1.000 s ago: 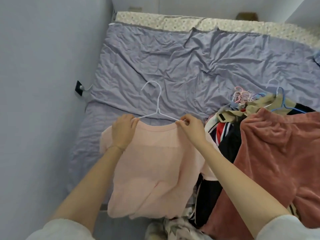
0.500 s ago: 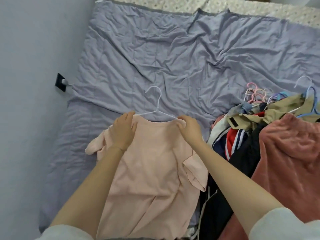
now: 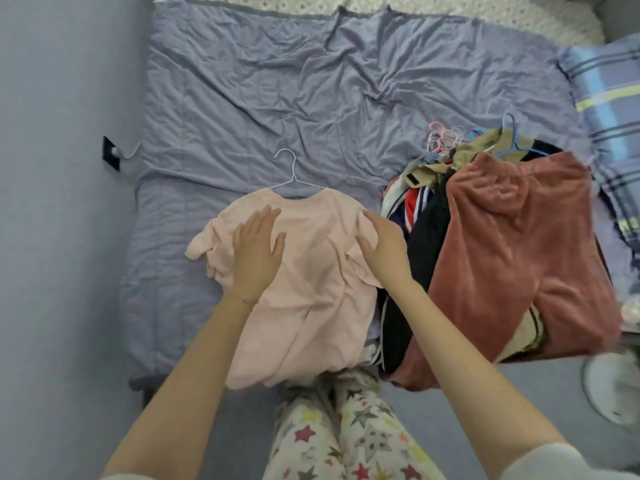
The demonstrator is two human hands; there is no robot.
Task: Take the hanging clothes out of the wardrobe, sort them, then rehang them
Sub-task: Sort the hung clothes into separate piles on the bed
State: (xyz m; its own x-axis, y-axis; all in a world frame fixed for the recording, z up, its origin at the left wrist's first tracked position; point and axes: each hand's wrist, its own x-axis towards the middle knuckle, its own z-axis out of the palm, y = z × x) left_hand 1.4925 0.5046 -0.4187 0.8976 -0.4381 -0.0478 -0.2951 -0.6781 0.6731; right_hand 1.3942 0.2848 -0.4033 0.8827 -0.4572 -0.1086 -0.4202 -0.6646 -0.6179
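A pink shirt (image 3: 311,289) is spread out on the purple bed cover (image 3: 311,98). The left hand (image 3: 256,251) is laid flat on the shirt. Its fingers (image 3: 268,218) are straight and spread wide, and nothing is held by them. A crumpled sleeve is seen just left of these fingers. The right hand (image 3: 381,247) is laid on the shirt's other shoulder. Its fingers (image 3: 372,223) are straight and kept close together, and nothing is gripped. A white hanger (image 3: 292,174) is tucked into the shirt's neck. Its hook is seen just past both sets of fingertips and is not touched. A pile of clothes (image 3: 502,254) on hangers is heaped just right of the right hand's fingers, with a fuzzy dark pink piece on top.
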